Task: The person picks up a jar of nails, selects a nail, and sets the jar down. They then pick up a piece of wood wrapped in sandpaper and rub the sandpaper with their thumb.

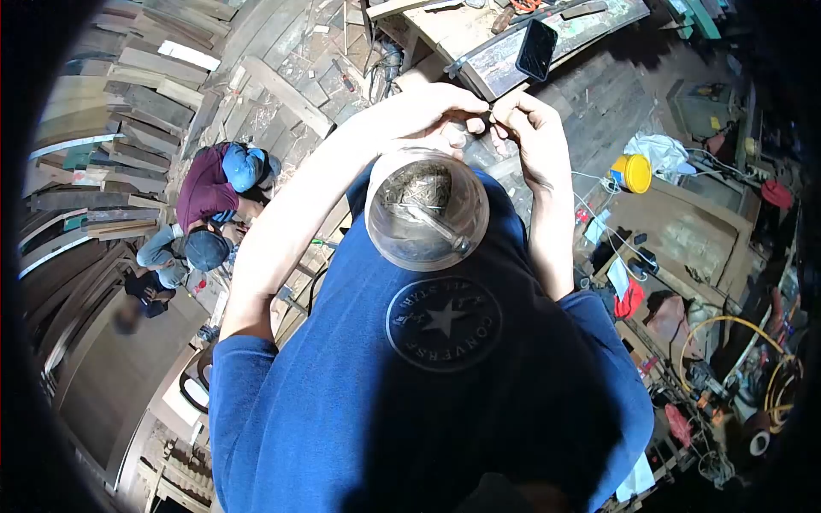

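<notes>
My left hand (449,118) reaches in from the left with thumb and fingers drawn together. My right hand (528,128) meets it from the right, its thumb and forefinger pinched. Between the two sets of fingertips is something too small to make out. Just below the hands, in front of my chest, sits a clear round tub (376,224). Inside it lie a clump of dry brown shredded material (419,185) and a slim, pale, stick-like item (436,224). Neither hand touches the tub's contents.
A workbench (492,73) stands ahead, a black phone (537,50) at its edge. Two people, one in a maroon top (201,188), crouch at the left near stacked planks (145,120). A yellow bucket (631,173), cables and clutter lie at the right.
</notes>
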`<state>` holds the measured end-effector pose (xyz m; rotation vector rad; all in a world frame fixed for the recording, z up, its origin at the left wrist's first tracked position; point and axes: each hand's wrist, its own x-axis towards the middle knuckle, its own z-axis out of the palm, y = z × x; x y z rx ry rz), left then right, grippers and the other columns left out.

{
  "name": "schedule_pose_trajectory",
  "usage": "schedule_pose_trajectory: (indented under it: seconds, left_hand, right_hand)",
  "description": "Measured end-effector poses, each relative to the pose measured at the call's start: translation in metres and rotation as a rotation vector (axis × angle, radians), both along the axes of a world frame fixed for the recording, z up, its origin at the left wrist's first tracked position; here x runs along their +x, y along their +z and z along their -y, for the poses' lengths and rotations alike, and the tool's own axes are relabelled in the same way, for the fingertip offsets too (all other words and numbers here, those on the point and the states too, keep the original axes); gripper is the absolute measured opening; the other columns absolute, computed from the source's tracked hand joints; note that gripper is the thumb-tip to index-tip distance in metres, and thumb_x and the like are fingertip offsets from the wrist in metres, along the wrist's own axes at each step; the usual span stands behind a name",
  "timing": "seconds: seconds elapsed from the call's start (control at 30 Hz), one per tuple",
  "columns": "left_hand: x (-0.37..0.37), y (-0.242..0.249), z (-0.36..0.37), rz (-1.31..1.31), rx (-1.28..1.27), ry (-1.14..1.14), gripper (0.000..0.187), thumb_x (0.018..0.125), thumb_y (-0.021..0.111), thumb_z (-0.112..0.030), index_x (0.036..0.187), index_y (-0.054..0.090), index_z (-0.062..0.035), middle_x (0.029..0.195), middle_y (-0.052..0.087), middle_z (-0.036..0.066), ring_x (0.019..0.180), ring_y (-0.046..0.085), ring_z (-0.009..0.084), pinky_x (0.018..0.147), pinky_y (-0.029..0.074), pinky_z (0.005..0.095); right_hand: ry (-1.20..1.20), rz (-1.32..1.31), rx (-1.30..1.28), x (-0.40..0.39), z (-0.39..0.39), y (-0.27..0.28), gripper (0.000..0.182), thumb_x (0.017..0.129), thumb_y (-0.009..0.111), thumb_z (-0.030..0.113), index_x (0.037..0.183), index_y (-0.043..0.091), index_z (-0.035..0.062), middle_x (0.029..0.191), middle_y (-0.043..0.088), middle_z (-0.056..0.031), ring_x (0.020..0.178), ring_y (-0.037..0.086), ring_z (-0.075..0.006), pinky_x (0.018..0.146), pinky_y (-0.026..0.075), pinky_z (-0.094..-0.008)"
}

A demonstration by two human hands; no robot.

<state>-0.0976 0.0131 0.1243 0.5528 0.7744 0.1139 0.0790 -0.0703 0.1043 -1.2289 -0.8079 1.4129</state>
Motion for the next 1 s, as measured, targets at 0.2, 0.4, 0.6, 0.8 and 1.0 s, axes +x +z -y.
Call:
schedule_pose_trajectory:
  seconds: [0.2,0.4,0.6,0.8,1.0]
  left_hand:
    - [-0.001,-0.011,-0.003,0.078,0.032,-0.041,0.025,0.092,0.063,-0.024,0.086,0.066,-0.0005,0.063,0.061,0.004,0.046,0.053,0.0099,0.044,0.046,0.0201]
    - [0.003,-0.003,-0.008,0.119,-0.074,-0.013,0.022,0.094,0.063,-0.025,0.097,0.064,-0.0032,0.081,0.064,0.005,0.053,0.055,0.0096,0.044,0.045,0.0196]
    - [0.003,-0.016,-0.014,0.260,-0.235,0.012,0.023,0.091,0.067,-0.025,0.098,0.062,-0.0035,0.076,0.064,0.004,0.051,0.056,0.0081,0.044,0.048,0.0195]
    - [0.006,0.005,-0.013,0.094,-0.194,0.047,0.019,0.095,0.063,-0.023,0.091,0.058,-0.0051,0.077,0.056,0.001,0.058,0.052,0.0066,0.045,0.043,0.0194]
    - [0.011,0.005,-0.013,0.106,-0.183,0.052,0.018,0.096,0.061,-0.021,0.091,0.058,-0.0047,0.078,0.054,-0.001,0.061,0.051,0.0045,0.047,0.043,0.0188]
  right_hand:
    - [0.008,0.060,-0.009,0.002,0.000,0.001,0.008,0.090,0.059,0.003,0.084,0.064,0.0011,0.065,0.057,0.0005,0.056,0.052,-0.0042,0.051,0.040,-0.0187]
    - [-0.003,0.158,0.019,0.008,0.001,0.004,0.006,0.089,0.060,0.002,0.084,0.064,0.0016,0.066,0.058,0.0006,0.057,0.052,-0.0036,0.051,0.039,-0.0180]
    - [-0.104,0.249,0.080,0.014,0.008,0.024,0.004,0.087,0.059,-0.001,0.085,0.061,0.0009,0.068,0.058,0.0003,0.058,0.051,-0.0035,0.052,0.039,-0.0179]
    - [-0.079,0.420,0.353,0.002,0.025,0.070,0.012,0.078,0.061,-0.008,0.087,0.062,0.0000,0.075,0.060,-0.0018,0.066,0.055,-0.0085,0.061,0.043,-0.0218]
    - [0.092,0.626,0.539,-0.023,0.034,0.103,0.023,0.063,0.070,-0.011,0.083,0.066,-0.0009,0.077,0.061,-0.0087,0.067,0.058,-0.0180,0.061,0.046,-0.0286]
